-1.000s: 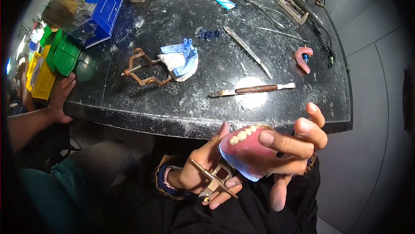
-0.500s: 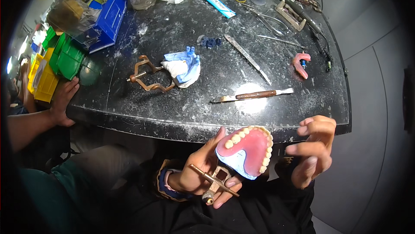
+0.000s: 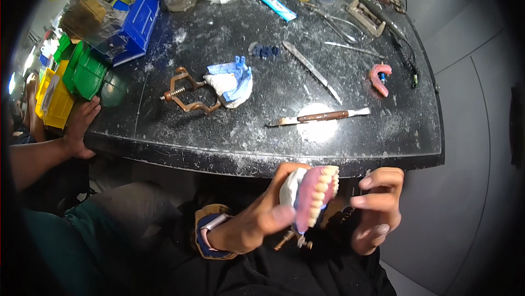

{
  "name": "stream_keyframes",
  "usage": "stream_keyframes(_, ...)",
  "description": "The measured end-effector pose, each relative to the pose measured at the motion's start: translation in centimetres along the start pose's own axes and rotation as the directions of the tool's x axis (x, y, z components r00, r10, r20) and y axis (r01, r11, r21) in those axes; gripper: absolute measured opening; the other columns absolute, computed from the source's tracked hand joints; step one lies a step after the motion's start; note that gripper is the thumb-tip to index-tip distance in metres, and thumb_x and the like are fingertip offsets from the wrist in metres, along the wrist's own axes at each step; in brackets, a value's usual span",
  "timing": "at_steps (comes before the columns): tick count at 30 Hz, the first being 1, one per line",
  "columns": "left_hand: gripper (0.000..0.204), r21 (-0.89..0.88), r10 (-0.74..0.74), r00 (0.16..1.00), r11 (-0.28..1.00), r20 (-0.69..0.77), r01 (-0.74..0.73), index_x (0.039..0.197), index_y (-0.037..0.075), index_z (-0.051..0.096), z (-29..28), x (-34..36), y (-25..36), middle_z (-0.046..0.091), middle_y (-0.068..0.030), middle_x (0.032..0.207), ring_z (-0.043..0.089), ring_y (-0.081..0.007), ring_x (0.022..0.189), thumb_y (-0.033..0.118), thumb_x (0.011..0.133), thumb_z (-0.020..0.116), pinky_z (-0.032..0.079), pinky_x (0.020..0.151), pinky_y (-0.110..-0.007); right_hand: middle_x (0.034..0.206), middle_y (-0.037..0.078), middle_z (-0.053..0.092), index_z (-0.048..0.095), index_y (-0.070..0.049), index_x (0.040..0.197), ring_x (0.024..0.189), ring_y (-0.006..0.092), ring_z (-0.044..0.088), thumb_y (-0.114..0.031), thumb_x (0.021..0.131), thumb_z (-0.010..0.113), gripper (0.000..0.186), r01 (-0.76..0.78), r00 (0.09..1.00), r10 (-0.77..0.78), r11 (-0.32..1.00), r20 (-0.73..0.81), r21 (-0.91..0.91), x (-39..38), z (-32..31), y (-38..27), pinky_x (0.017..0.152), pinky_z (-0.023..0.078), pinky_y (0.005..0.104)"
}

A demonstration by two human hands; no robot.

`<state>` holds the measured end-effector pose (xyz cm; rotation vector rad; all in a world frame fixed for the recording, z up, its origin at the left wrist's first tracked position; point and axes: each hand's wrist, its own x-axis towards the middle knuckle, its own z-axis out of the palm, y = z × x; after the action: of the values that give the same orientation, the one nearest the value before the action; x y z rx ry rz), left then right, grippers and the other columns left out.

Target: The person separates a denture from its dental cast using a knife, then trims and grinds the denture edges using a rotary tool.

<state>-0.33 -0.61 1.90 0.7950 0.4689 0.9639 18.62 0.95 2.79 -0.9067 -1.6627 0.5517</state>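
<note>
Two hands met below the near edge of the dark bench [image 3: 262,148]. The left hand [image 3: 249,225] had its grip closed around a denture [image 3: 316,195], a pink gum plate with a row of pale teeth seated on a white plaster cast, held on edge with the teeth facing right. A small metal frame [image 3: 292,238] hung beneath it. The right hand [image 3: 377,211] was just beside the denture with its fingers loosely spread and held nothing; whether a fingertip touched the teeth could not be told. On the bench lay a wooden-handled knife [image 3: 320,116], a brass frame [image 3: 186,92], a blue and white cast [image 3: 232,80] and a pink denture piece [image 3: 379,77]. Another person's hand [image 3: 79,129] gripped the bench's left edge.
</note>
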Motion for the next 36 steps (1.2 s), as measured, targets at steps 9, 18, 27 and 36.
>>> stream_keyframes(9, 0.068, 0.750, 0.083, 0.995, 0.661, -0.051, -0.017, 0.112, -0.001, 0.049, -0.6, -2.3, -1.3, 0.064, -0.0140, 0.097, 0.068, -0.0238, 0.085, 0.027, 0.062, 0.086, 0.056, 0.069, -0.030, 0.115, 0.014, 0.052, 0.035, 0.000, 0.117, 0.111, 0.0179, 0.052, 0.000, 0.078, 0.069, 0.052, -0.773, 0.632, 0.447, 0.422, 0.633, 0.474, -4.7, -1.9, -0.9, 0.097, 0.041, 0.0350)
stream_keyframes(18, 0.069, 0.944, -0.004, 0.998, 0.325, 0.055, -0.051, 0.103, 0.003, 0.056, 0.4, -3.0, -3.5, 0.066, -0.0086, 0.082, 0.068, -0.0183, 0.068, 0.031, 0.051, 0.090, 0.054, 0.055, -0.026, 0.114, 0.017, 0.052, 0.021, -0.009, 0.109, 0.105, 0.0170, 0.054, 0.009, 0.077, 0.056, 0.051, -0.878, 0.432, 0.644, 0.140, 0.632, 0.458, -9.4, -2.4, -1.1, 0.096, 0.041, 0.0333)
stream_keyframes(27, 0.053, 0.977, -0.099, 0.988, 0.193, 0.116, -0.095, 0.099, 0.014, 0.061, 0.8, -4.4, -5.7, 0.050, 0.0006, 0.067, 0.060, -0.0118, 0.051, 0.045, 0.061, 0.078, 0.043, 0.040, -0.026, 0.125, 0.019, 0.043, 0.011, -0.010, 0.124, 0.105, 0.0142, 0.048, 0.012, 0.077, 0.048, 0.064, -0.926, 0.337, 0.696, 0.125, 0.633, 0.355, -12.3, -2.4, -3.5, 0.088, 0.038, 0.0258)
stream_keyframes(36, 0.054, 0.936, -0.057, 0.963, 0.256, 0.263, -0.241, 0.100, 0.012, 0.063, 0.0, -4.1, -5.5, 0.050, 0.0024, 0.068, 0.055, -0.0090, 0.052, 0.044, 0.060, 0.078, 0.043, 0.042, -0.024, 0.125, 0.021, 0.043, 0.008, -0.012, 0.132, 0.111, 0.0204, 0.048, 0.010, 0.076, 0.052, 0.074, -0.876, 0.393, 0.456, -0.079, 0.798, 0.476, -11.9, -4.8, -1.2, 0.093, 0.038, 0.0290)
